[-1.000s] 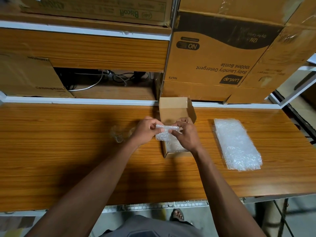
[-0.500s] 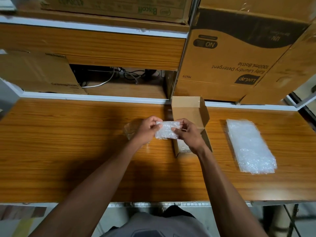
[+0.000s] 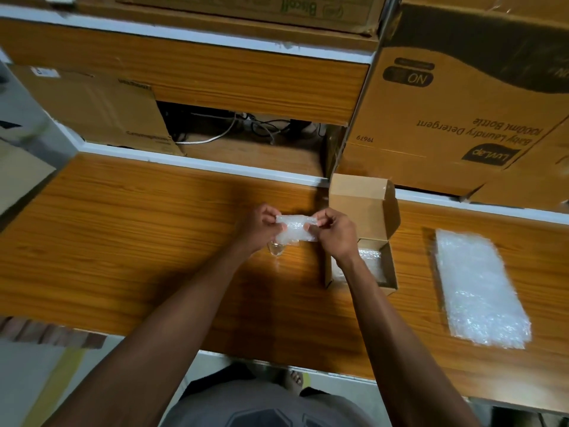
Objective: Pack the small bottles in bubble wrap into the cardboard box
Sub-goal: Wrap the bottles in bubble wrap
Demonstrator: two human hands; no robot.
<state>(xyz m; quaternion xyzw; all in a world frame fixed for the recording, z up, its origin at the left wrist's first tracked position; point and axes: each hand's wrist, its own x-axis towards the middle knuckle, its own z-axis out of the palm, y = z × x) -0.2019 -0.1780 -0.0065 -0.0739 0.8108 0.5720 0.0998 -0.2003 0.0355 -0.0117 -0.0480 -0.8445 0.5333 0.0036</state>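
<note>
Bottle inside bubble-wrap bundle (image 3: 295,227) not discernible (wrap opaque). Left hand (image 3: 258,227) and right hand (image 3: 334,232) pinching bundle's ends, beside open cardboard box (image 3: 363,241).

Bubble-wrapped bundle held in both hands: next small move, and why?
Probably carry the bubble-wrapped bundle right and lower it into the small cardboard box. Both hands, left and right, pinch its ends above the table, just left of the box. The box's lid stands open and wrap already lies inside, with room apparently left. Whether wrapping is finished is unclear.
</note>
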